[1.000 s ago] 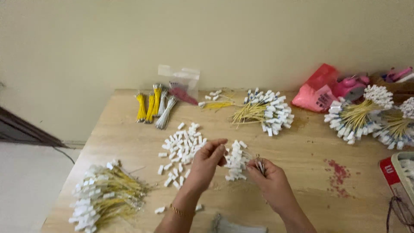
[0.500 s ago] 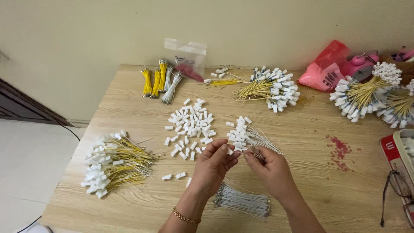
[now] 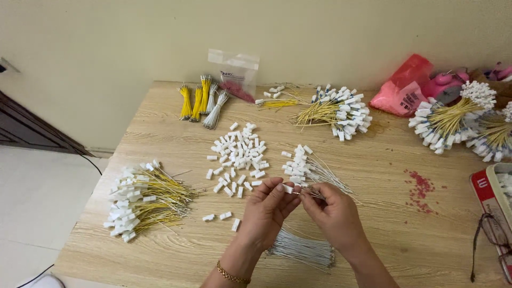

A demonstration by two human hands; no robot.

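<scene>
Left hand (image 3: pixel 265 208) fingertips pinched on a small white plug (image 3: pixel 288 189), right hand (image 3: pixel 333 210) fingers closed on a thin wire (image 3: pixel 308 194) meeting it, loose white plugs (image 3: pixel 237 156) just beyond the fingers, clear plastic bag (image 3: pixel 234 73) and red bag (image 3: pixel 403 88) far behind.

Light wooden table (image 3: pixel 160 133) against a pale wall. Strewn across it: loose white connectors (image 3: pixel 237 154), yellow-wired connector bundles at left (image 3: pixel 141 200) and at the back (image 3: pixel 336 111), yellow wire bunches (image 3: pixel 194 101), grey wires (image 3: pixel 301 250), a clear bag (image 3: pixel 234 74), a pink bag (image 3: pixel 402 88), red specks (image 3: pixel 421 186).
</scene>
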